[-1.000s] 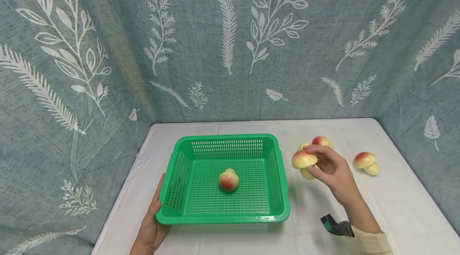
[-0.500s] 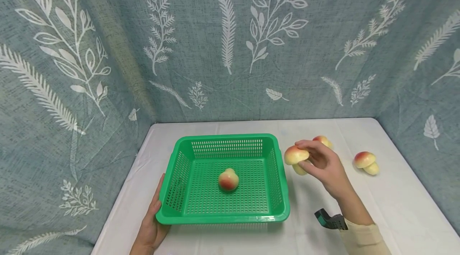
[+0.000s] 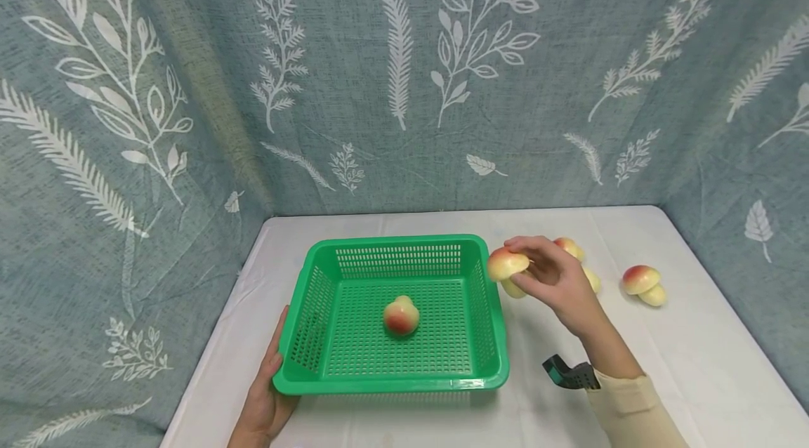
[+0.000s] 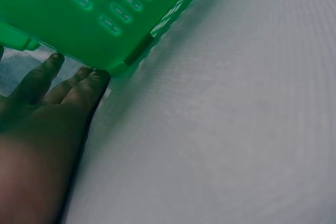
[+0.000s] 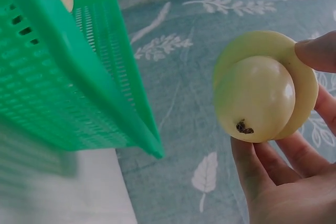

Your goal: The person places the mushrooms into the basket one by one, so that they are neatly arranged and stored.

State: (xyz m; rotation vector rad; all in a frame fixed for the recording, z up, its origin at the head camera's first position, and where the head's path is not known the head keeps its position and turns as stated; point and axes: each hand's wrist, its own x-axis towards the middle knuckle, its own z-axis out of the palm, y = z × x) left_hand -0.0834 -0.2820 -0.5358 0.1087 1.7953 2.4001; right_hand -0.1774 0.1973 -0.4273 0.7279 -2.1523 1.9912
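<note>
In the head view my right hand (image 3: pixel 556 286) pinches a toy mushroom (image 3: pixel 508 264) by its red-and-yellow cap, at the right rim of the green basket (image 3: pixel 392 385). The right wrist view shows that mushroom's pale round stem (image 5: pixel 260 95) with a dark mark, thumb and fingers around the cap's edge. Another toy mushroom (image 3: pixel 401 316) lies on the basket's floor. At the basket's near left side rests my left hand (image 3: pixel 268 392); its fingers look straight against the outer wall in the left wrist view, where the basket (image 4: pixel 63 24) fills the upper left.
Behind the right hand lie one more mushroom (image 3: pixel 569 247) and a partly hidden pale yellow piece (image 3: pixel 592 279). Farther right is another mushroom (image 3: pixel 641 283). A white cloth (image 3: pixel 632 364) covers the table, and a patterned blue-green curtain (image 3: pixel 354 83) stands behind and at both sides.
My right hand has carried the mushroom left and slightly away, up to the basket's right rim. A yellow piece behind that hand has come into view. The left hand and basket stay put.
</note>
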